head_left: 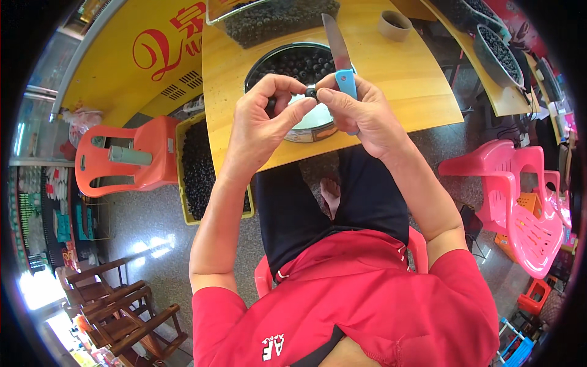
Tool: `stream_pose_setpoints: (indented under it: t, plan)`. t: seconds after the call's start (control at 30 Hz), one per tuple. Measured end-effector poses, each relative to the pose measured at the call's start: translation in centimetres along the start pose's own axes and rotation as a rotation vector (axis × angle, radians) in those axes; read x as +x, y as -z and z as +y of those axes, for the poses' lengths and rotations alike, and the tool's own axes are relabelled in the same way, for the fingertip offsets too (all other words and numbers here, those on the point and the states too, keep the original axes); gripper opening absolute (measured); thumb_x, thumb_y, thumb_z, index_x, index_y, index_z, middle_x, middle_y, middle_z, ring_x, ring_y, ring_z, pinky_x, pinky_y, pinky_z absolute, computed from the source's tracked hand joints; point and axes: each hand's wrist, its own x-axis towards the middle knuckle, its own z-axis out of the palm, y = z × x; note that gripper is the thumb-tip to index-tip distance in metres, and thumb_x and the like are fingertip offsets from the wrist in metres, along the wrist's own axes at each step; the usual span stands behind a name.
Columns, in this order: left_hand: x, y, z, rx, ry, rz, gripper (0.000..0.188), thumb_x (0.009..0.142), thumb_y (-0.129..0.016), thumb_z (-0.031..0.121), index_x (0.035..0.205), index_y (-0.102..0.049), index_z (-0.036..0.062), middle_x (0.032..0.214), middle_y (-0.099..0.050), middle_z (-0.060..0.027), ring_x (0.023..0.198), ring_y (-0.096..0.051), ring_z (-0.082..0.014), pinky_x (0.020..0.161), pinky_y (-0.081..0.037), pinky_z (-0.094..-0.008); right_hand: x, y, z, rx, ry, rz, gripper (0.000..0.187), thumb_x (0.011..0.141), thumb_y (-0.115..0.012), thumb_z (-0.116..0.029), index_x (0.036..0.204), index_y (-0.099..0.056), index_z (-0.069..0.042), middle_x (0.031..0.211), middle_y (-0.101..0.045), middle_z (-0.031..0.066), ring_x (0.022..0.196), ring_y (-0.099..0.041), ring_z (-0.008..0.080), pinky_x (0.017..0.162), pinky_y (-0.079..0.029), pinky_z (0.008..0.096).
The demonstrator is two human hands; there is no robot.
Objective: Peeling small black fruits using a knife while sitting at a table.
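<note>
Left hand (pixel 260 119): closed in a pinch, thumb and fingertips on a small dark fruit (pixel 311 93) held between both hands above the near table edge.
Right hand (pixel 361 113): wrapped around the blue handle of a knife (pixel 340 52), blade pointing up and away over the table; its fingertips also touch the fruit.
Doing it well: as I judge it, keep the fruit pinched at its sides, turn it with the left fingers, and keep the blade's edge off the left thumb.
Metal pan (pixel 269 61): round, full of the same dark fruit, just behind the hands.
Table (pixel 397 79): yellow wood, its near edge right under the wrists.
Crate (pixel 195 165): yellow, loaded with dark fruit, on the floor at the left knee.
Open room: bare tabletop right of the pan; pink chairs (pixel 520 196) stand well apart on the right.
</note>
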Motion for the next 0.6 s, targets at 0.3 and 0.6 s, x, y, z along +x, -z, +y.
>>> stream_pose_setpoints:
  t: [0.3, 0.6]
  plan:
    - [-0.2, -0.4, 0.1, 0.187, -0.111, -0.027, 0.017, 0.081, -0.071, 0.009, 0.092, -0.06, 0.0014, 0.062, -0.032, 0.0062, 0.059, -0.033, -0.0047, 0.051, -0.029, -0.0223, 0.0, -0.8, 0.0, -0.064, -0.024, 0.072, 0.022, 0.088, -0.068, -0.028, 0.095, -0.063, -0.007, 0.062, -0.048, -0.0075, 0.049, -0.035, 0.0006, 0.042, -0.024, 0.0183]
    - [-1.0, -1.4, -1.0, 0.09, -0.109, 0.028, 0.017, 0.087, -0.067, 0.009, 0.101, -0.061, 0.0007, 0.068, -0.045, 0.0052, 0.064, -0.04, -0.0032, 0.056, -0.034, -0.0195, -0.4, -0.9, 0.0, -0.027, 0.041, 0.086, 0.019, 0.089, -0.066, -0.026, 0.094, -0.062, -0.007, 0.062, -0.047, -0.0076, 0.049, -0.035, 0.0002, 0.042, -0.023, 0.018]
